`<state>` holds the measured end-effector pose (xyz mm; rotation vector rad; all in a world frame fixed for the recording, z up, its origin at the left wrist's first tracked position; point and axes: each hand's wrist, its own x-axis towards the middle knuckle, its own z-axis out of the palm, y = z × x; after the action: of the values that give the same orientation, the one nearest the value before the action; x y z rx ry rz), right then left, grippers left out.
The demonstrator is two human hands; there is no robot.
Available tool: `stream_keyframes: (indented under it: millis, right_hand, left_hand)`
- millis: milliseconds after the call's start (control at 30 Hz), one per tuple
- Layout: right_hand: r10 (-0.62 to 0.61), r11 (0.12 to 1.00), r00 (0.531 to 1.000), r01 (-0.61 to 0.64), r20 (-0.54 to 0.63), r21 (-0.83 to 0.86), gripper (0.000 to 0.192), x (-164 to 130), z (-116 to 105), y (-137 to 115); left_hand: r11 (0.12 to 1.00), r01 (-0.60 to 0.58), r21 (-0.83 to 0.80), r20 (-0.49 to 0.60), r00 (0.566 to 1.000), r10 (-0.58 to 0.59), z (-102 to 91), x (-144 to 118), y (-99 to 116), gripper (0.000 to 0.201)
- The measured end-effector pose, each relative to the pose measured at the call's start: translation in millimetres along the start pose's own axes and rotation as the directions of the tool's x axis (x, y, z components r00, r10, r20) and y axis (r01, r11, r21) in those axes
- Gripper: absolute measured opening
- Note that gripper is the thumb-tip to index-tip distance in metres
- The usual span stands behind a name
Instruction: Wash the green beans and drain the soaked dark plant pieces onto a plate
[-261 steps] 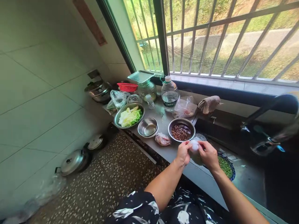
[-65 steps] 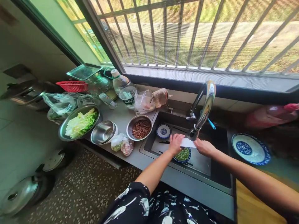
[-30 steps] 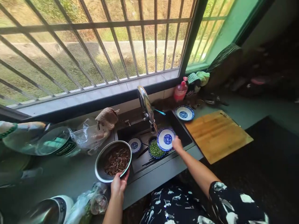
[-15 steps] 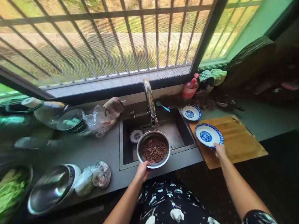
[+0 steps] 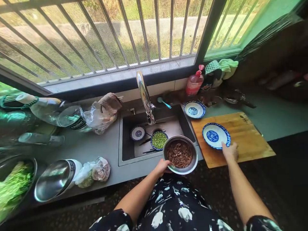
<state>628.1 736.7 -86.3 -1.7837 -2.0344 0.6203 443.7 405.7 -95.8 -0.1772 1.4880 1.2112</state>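
My left hand [image 5: 161, 166] grips the near rim of a steel bowl [image 5: 180, 154] of brown dried pieces, held over the sink's front right corner. My right hand [image 5: 230, 151] touches the near edge of a blue-and-white plate [image 5: 216, 135] that lies on the wooden cutting board [image 5: 233, 138]. Inside the dark sink [image 5: 125, 138] sit a blue-rimmed bowl of green beans [image 5: 158, 140] and a small blue-and-white dish [image 5: 138, 132], with chopsticks beside them.
A second blue-and-white plate [image 5: 194, 109] lies behind the board. The tap [image 5: 144, 96] arches over the sink. On the left counter: plastic bags [image 5: 93, 170], an empty steel bowl [image 5: 55, 179], a bowl of chopped greens [image 5: 13, 187], a large water bottle [image 5: 57, 112]. A pink soap bottle [image 5: 194, 81] stands at the back.
My left hand carried the steel bowl from over the sink's middle to its front right corner. My right hand set the plate down on the cutting board.
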Motion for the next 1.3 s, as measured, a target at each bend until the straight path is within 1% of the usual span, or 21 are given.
stream_keyframes:
  millis: [67,100,133,167,233,267,300,333,400,433,500,533,567,633,700,800,900,1000,1067,1133,1300]
  right_hand:
    - [-0.237,0.968,0.969,0.228,-0.076,-0.105,0.065,-29,-7,-27]
    - [-0.412,0.904,0.911,0.409,-0.002,-0.123,0.059,-46,-5,-43]
    - [-0.573,0.801,0.806,0.589,0.145,-0.105,0.053,-65,0,-60]
    - [-0.695,0.663,0.639,0.747,0.331,-0.051,0.048,-83,8,-76]
    - [-0.752,0.394,0.274,0.916,0.600,0.076,0.058,-114,30,-101]
    - [-0.713,0.304,0.153,0.947,0.684,0.104,0.072,-126,42,-110]
    - [-0.662,0.240,0.083,0.965,0.745,0.105,0.089,-134,54,-115]
    - [-0.616,0.198,0.060,0.977,0.785,0.082,0.103,-139,64,-117]
    - [-0.567,0.156,0.089,0.988,0.819,0.000,0.115,-143,80,-114]
    - [-0.564,0.151,0.121,0.988,0.817,-0.042,0.114,-143,84,-111]
    - [-0.573,0.171,0.171,0.981,0.801,-0.087,0.100,-142,88,-105]
    - [-0.573,0.191,0.171,0.979,0.802,-0.073,0.087,-141,88,-102]
    - [-0.571,0.216,0.155,0.976,0.806,-0.035,0.072,-140,87,-101]
    - [-0.561,0.291,0.117,0.955,0.820,0.062,0.050,-138,81,-100]
    - [-0.557,0.361,0.146,0.929,0.818,0.080,0.046,-135,74,-100]
    - [-0.547,0.361,0.263,0.931,0.795,-0.059,0.061,-135,65,-99]
    - [-0.483,0.324,0.333,0.927,0.810,-0.188,0.101,-140,65,-95]
    - [-0.474,0.314,0.379,0.916,0.795,-0.250,0.104,-149,71,-93]
    - [-0.489,0.333,0.417,0.901,0.766,-0.278,0.076,-153,75,-94]
    - [-0.477,0.372,0.433,0.888,0.765,-0.270,0.043,-154,78,-95]
    - [-0.478,0.422,0.344,0.897,0.808,-0.131,0.029,-144,75,-94]
  left_hand:
    - [0.998,-0.003,0.056,0.035,0.999,0.002,0.6,5,2,0.028]
    - [0.997,-0.008,0.078,0.053,0.999,0.004,0.1,7,3,0.029]
    - [0.995,-0.011,0.097,0.064,0.998,0.005,-0.6,9,4,0.030]
    - [0.993,-0.011,0.116,0.070,0.998,0.003,-1.5,10,6,0.032]
    - [0.985,0.007,0.171,0.073,0.997,-0.020,-3.5,10,10,0.035]
    - [0.976,0.017,0.216,0.067,0.997,-0.033,-4.3,9,13,0.036]
    - [0.959,0.013,0.283,0.040,0.999,-0.026,-4.8,6,16,0.038]
    - [0.928,-0.018,0.373,-0.015,1.000,0.025,-4.8,2,20,0.042]
    - [0.788,-0.149,0.598,-0.147,0.946,0.291,-2.2,-9,27,0.053]
    - [0.676,-0.220,0.703,-0.170,0.871,0.460,0.8,-14,31,0.058]
    - [0.443,-0.344,0.828,-0.065,0.725,0.685,10.8,-20,35,0.059]
    - [0.360,-0.397,0.844,0.028,0.704,0.710,17.6,-20,36,0.057]
    - [0.317,-0.428,0.846,0.107,0.720,0.685,25.0,-18,37,0.057]
    - [0.317,-0.402,0.859,0.168,0.806,0.568,40.1,-9,36,0.067]
    - [0.339,-0.310,0.888,0.124,0.872,0.474,52.1,4,34,0.085]
    - [0.308,-0.260,0.915,0.110,0.895,0.432,61.2,21,31,0.106]
    - [0.230,-0.233,0.945,0.113,0.893,0.436,64.1,29,28,0.120]
    - [0.131,-0.109,0.985,0.034,0.877,0.478,67.9,32,25,0.090]
    - [0.087,-0.030,0.996,-0.015,0.880,0.474,70.8,34,23,0.050]
    - [0.066,-0.009,0.998,-0.021,0.895,0.445,72.3,36,22,0.035]
    - [0.076,-0.058,0.995,0.024,0.922,0.385,66.8,32,27,0.035]
